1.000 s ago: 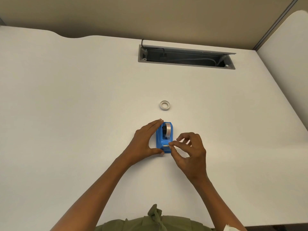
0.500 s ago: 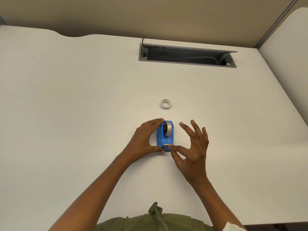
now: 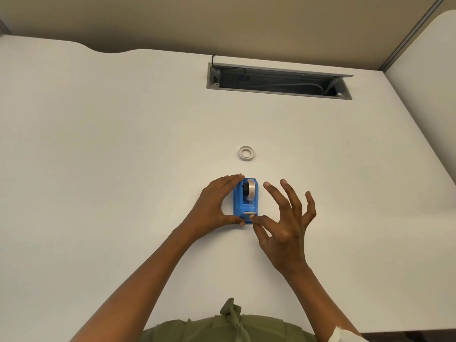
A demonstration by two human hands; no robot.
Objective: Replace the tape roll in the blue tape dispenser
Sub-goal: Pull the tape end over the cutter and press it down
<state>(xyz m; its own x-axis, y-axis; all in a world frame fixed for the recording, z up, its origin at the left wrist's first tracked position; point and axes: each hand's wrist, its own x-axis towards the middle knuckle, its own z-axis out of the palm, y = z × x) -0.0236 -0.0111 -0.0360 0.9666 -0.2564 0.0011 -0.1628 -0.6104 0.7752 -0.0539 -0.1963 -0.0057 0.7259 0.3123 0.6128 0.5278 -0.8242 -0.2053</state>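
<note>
The blue tape dispenser [image 3: 243,202] stands on the white desk [image 3: 111,169] with a clear tape roll [image 3: 251,191] seated in its well. My left hand [image 3: 216,204] clasps the dispenser's left side, fingertips at its far end and thumb at its near end. My right hand [image 3: 287,219] sits just right of it with fingers spread; its thumb tip presses at the cutter end, where the tape's free end lies. A second small white tape roll [image 3: 246,153] lies flat on the desk a short way beyond the dispenser.
A grey cable tray opening [image 3: 278,81] with wires inside is set into the desk at the back. A beige partition wall [image 3: 222,21] rises behind the desk. Another white surface [image 3: 429,58] adjoins at the right.
My right hand's fingers have gone from a pinch at the cutter end to spread wide, with only the thumb left at the cutter. The left hand and dispenser have stayed in place.
</note>
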